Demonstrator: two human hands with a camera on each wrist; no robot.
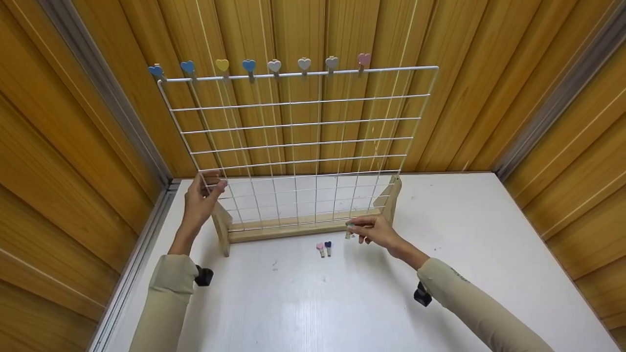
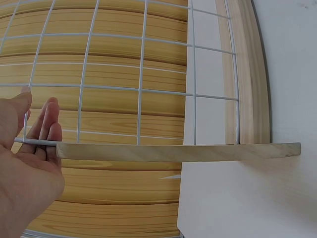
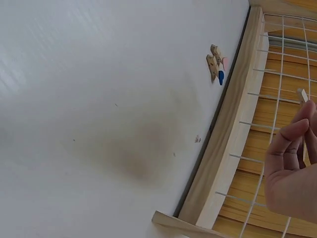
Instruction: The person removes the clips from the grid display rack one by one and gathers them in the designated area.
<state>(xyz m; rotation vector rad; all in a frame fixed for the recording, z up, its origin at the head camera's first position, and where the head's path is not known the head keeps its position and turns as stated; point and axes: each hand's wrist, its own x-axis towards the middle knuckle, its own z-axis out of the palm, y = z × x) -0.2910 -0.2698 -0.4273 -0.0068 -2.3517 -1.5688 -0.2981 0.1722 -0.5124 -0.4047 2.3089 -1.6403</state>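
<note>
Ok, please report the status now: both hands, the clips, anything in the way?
Left hand grips grid at its side. Right hand pinches one clip. Eight clips on top bar, two clips on table. Nothing seems in the way.

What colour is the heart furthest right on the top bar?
Pink: that heart shows best in the head view.

White tabletop [image 1: 459, 220], lower centre of frame, has dark specks [image 1: 275, 264]. A wooden stand [image 1: 283, 233] rests across its upper middle. Just below the stand, right of centre, a pink heart clip [image 1: 321, 248] and dark-blue heart clip [image 1: 328, 249] lie side by side.
</note>
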